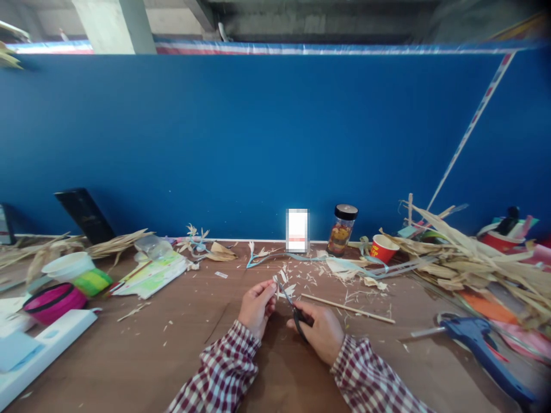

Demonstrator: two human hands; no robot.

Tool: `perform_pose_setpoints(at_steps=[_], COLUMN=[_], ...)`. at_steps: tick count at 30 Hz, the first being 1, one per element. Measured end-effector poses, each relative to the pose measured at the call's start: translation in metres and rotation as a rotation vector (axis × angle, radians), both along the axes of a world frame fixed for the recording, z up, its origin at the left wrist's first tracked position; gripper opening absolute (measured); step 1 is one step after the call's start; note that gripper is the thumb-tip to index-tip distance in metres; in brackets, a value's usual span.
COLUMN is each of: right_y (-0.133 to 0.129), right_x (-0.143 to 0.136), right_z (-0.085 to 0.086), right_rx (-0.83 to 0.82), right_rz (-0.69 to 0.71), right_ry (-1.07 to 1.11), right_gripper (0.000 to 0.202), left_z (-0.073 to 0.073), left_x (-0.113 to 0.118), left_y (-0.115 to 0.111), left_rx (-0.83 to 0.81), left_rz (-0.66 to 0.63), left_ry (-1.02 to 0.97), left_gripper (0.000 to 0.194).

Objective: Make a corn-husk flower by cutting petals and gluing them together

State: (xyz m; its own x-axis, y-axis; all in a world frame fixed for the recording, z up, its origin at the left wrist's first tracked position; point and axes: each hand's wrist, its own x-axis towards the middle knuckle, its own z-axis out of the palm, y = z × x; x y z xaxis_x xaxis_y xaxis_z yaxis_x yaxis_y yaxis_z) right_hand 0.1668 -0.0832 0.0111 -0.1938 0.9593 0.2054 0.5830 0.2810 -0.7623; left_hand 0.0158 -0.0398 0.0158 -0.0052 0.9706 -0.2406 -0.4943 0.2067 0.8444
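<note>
My left hand (257, 307) pinches a small pale piece (276, 281), which looks like a strip of dried corn husk, between thumb and fingertips. In my right hand (321, 330) is a pair of scissors (297, 315) with black handles, and its metal blades reach up to the pale piece at my left fingertips. Whether the blades are apart is too small to tell. Pale cut scraps (287, 291) lie on the brown table just behind the blades. A thin wooden stick (348, 308) rests to the right of the scissors.
A blue glue gun (477, 338) and piled dried husks (456, 252) occupy the right. Toward the blue partition (241, 132) stand a black-lidded jar (340, 232) and a red paper cup (384, 249). Leftward are a white power strip (51, 350), a magenta pouch (55, 303) and a green-patterned paper (155, 275).
</note>
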Motion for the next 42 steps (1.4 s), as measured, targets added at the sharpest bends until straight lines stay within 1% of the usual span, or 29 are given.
perform_pose_setpoints(at_steps=[7,15,21,24,27,30,33,38,42], right_y=[0.000,0.001,0.001,0.000,0.001,0.004,0.006,0.006,0.007], right_x=[0.000,-0.001,0.001,0.001,-0.001,-0.004,-0.004,-0.003,-0.002], right_z=[-0.001,-0.001,-0.002,-0.002,-0.007,-0.013,-0.015,-0.013,-0.014], right_rx=[-0.006,-0.005,0.007,-0.014,-0.051,-0.119,-0.185,-0.165,-0.147], right_rz=[-0.006,-0.019,-0.036,-0.037,-0.027,-0.015,0.023,0.041,0.043], right_ry=[0.001,0.039,0.020,0.016,0.095,0.249,0.364,0.334,0.294], right_gripper=[0.023,0.021,0.020,0.020,0.023,0.028,0.031,0.029,0.028], left_z=[0.001,0.000,0.000,0.000,0.000,0.000,0.000,0.002,0.004], left_x=[0.000,0.000,-0.001,0.000,0.000,-0.001,-0.002,-0.002,-0.001], left_y=[0.000,0.000,0.001,0.001,0.000,0.001,0.001,0.000,-0.003], left_rx=[0.003,0.013,0.015,0.014,0.013,0.006,-0.006,-0.004,0.019], left_rz=[-0.008,-0.014,-0.028,-0.030,-0.028,-0.031,-0.040,-0.072,-0.093], left_ry=[-0.005,-0.010,-0.017,-0.025,-0.035,-0.044,-0.049,-0.078,-0.110], left_gripper=[0.027,0.027,0.025,0.025,0.025,0.024,0.023,0.023,0.026])
